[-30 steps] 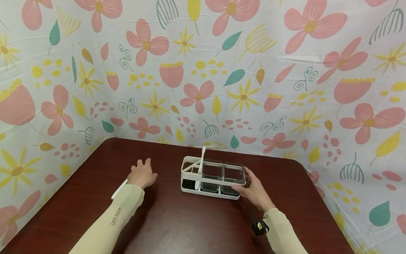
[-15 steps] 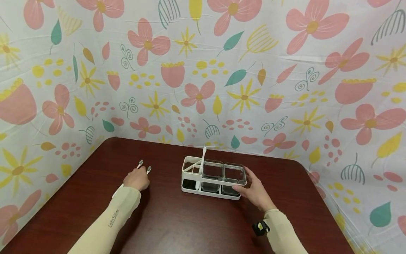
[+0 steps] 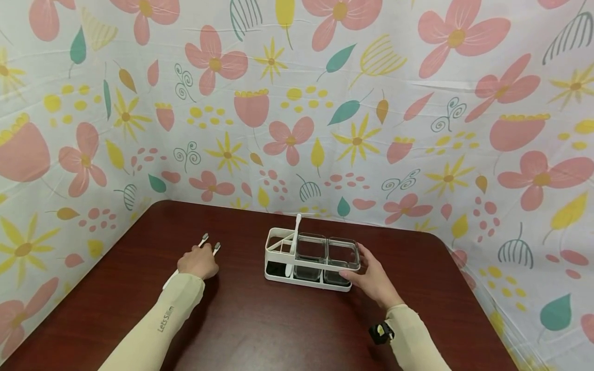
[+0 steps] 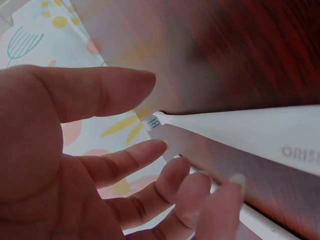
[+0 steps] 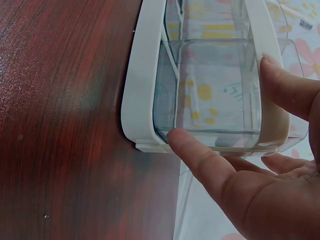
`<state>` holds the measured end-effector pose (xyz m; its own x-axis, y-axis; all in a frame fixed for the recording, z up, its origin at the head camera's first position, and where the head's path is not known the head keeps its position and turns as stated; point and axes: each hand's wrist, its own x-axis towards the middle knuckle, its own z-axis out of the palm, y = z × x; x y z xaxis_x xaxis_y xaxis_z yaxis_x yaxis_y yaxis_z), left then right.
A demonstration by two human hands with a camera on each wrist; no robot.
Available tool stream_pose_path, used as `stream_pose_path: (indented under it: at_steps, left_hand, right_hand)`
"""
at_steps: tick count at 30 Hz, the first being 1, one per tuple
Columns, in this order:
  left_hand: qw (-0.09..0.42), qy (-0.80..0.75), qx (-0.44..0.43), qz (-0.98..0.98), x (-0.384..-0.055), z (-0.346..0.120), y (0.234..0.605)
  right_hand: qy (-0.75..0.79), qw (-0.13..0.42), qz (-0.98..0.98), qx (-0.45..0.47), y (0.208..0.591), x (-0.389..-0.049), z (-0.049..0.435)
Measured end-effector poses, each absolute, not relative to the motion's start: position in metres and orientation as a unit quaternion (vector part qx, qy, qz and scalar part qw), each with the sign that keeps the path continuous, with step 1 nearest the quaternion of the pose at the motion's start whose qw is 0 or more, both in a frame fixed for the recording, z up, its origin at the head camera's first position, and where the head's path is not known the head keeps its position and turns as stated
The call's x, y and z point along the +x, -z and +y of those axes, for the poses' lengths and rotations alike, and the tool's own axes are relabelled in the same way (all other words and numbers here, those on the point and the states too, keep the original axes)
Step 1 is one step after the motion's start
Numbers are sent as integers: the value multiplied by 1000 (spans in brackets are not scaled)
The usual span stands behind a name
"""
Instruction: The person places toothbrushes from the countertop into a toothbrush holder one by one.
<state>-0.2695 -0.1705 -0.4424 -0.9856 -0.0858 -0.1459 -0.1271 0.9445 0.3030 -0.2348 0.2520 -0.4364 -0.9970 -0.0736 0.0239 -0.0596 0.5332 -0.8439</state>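
White toothbrushes (image 4: pixel 260 130) three, rack (image 5: pixel 139 85) one

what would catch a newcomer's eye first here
Probably the bright flowered backdrop behind the dark table. Next, the white rack near the table's middle, holding two clear containers and a toothbrush, with the right hand gripping its right end. Then the left hand, farther left, over two more toothbrushes.
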Motion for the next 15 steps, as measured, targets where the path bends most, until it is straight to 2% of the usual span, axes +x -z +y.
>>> stream_pose_path:
  at_steps: [15]
  left_hand:
    - [95,-152,-41,983,-270,-174,447]
  right_hand:
    - [479,5,877,-37,436,-235,252]
